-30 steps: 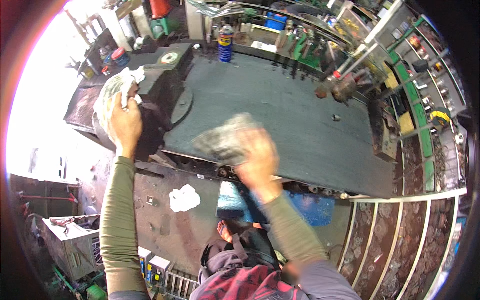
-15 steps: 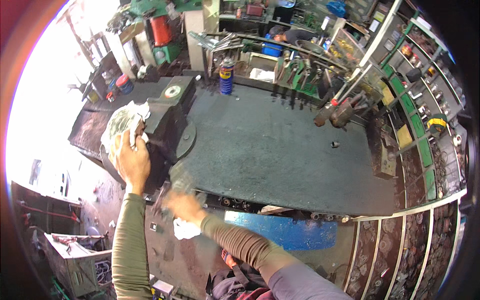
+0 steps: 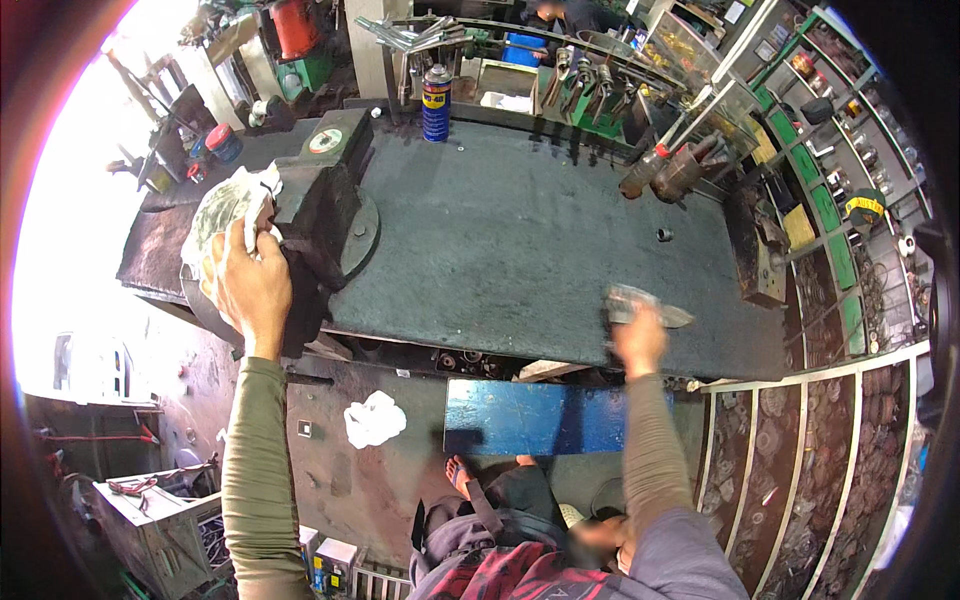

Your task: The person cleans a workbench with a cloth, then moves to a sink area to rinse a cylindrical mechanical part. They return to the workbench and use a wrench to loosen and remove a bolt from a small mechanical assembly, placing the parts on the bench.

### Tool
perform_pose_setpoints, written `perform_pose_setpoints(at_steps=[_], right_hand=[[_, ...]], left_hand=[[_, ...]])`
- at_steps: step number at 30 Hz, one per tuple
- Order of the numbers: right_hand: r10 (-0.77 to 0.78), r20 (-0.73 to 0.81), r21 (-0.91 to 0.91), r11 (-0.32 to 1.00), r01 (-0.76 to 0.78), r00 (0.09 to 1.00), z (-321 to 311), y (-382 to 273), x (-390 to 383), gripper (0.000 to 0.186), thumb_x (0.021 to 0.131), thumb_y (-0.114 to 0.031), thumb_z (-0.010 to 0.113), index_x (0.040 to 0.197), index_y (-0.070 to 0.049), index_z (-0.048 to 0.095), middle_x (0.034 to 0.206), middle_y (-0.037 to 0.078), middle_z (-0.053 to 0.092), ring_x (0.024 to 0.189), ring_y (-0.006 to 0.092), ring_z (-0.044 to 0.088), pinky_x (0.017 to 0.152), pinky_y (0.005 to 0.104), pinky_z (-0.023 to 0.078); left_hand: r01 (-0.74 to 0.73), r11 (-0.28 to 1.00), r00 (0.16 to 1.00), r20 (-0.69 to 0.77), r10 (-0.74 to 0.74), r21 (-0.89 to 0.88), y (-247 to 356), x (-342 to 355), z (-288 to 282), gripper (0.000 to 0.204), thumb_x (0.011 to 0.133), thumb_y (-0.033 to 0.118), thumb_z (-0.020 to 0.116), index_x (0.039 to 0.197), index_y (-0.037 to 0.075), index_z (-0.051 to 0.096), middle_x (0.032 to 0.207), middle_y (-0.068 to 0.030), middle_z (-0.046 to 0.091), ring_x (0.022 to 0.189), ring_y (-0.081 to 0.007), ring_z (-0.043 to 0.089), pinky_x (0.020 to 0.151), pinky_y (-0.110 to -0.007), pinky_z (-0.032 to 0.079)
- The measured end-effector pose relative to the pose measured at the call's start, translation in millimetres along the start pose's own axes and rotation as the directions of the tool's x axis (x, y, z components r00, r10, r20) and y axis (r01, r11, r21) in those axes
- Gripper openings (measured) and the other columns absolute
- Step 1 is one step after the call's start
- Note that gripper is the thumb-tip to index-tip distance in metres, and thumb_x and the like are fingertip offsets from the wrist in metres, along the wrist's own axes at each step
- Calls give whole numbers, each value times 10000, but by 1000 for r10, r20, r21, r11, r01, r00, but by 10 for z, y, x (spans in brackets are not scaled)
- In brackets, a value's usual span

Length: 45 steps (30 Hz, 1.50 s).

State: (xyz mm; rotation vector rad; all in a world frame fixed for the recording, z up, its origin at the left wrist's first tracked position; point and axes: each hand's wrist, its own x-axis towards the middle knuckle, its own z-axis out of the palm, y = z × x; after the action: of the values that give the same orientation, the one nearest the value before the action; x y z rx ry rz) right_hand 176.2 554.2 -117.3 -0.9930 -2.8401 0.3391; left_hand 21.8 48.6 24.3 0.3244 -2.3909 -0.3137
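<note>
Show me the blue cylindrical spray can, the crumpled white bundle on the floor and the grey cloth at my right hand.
Blue cylindrical spray can (image 3: 436, 108), head view: body.
Crumpled white bundle (image 3: 375, 419), head view: middle.
Grey cloth (image 3: 630, 299), head view: upper part.

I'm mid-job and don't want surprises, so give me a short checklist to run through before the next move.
1. White cloth in the left hand: ok, held beside the dark block.
2. Grey cloth with the right hand: ok, near the bench's front edge, towards its right end.
3. Firm grip by the right fingers: cannot tell, motion blur hides it.
4. Spray can standing: ok, upright at the back of the bench.
5. No loose parts on the bench: not ok, a small metal ring lies towards the right.
6. No litter on the floor: not ok, a crumpled white rag lies left of the blue board.
</note>
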Motion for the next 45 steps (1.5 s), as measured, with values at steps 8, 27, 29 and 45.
perform_pose_setpoints(at_steps=[8, 27, 29, 45], right_hand=[[-856, 253, 623, 500, 601, 450, 500, -3258, -2058, 658, 700, -10, 775, 1310, -239, 678, 1334, 162, 624, 1131, 391, 667, 909, 491, 581], [-874, 354, 560, 483, 674, 332, 856, -3524, -2423, 501, 766, -50, 702, 1267, -41, 694, 1285, 205, 654, 1105, 447, 677, 884, 529, 587], [-910, 269, 733, 406, 546, 316, 477, -3282, -2325, 615, 741, -41, 717, 1349, -117, 657, 1301, 149, 666, 1165, 422, 652, 987, 516, 546], [-909, 336, 403, 374, 835, 246, 1114, -3608, -2301, 269, 807, -131, 682, 1051, -48, 757, 1204, 204, 671, 1041, 403, 698, 769, 481, 599]], left_hand=[[-52, 996, 998, 28, 54, -77, -146, -23, 7, 454, 972, 330, 589, 1311, 40, 668, 1331, -213, 642, 1270, -419, 565, 1099, -509, 392], [-10, 994, 998, 66, 17, -104, -30, -5, -126, 406, 929, 293, 601, 1241, 47, 685, 1263, -171, 642, 1243, -395, 554, 1076, -525, 371], [-31, 995, 999, 7, 32, -97, -129, 13, -110, 402, 931, 294, 600, 1239, 50, 686, 1248, -172, 642, 1236, -396, 553, 1072, -524, 372], [-62, 996, 998, -27, 60, -69, -72, -10, -33, 355, 892, 284, 648, 1199, 116, 710, 1172, -127, 661, 1175, -356, 585, 1038, -511, 403]])
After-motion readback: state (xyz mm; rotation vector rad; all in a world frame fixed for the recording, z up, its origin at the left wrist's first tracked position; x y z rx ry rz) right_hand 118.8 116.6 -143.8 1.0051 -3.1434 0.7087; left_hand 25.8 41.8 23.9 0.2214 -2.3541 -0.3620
